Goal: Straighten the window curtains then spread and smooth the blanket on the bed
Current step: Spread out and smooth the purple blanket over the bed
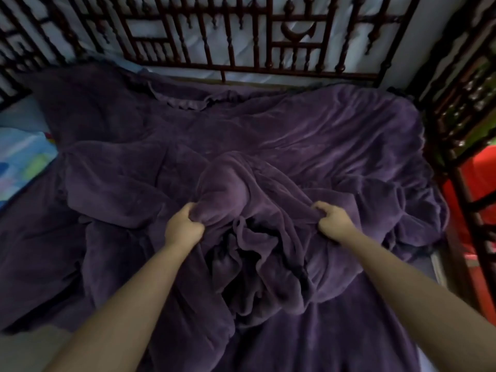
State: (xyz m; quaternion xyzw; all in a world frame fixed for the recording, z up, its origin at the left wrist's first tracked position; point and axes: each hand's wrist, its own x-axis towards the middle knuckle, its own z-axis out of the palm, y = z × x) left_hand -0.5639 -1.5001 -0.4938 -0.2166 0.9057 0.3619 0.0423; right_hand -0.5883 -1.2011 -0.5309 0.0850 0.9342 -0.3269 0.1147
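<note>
A dark purple fleece blanket (308, 140) covers most of the bed, rumpled, with a thick bunch of folds heaped in the middle near me. My left hand (183, 226) grips a raised fold of that bunch with curled fingers. My right hand (331, 218) grips another fold about a forearm's length to the right. Both arms reach forward over the near part of the blanket. No window curtains are in view.
A dark carved wooden headboard lattice (241, 49) runs along the far side, and a matching side frame (461, 108) stands at the right. A colourful blue patterned sheet (24, 162) shows at the left edge. Something red (477, 183) lies beyond the right frame.
</note>
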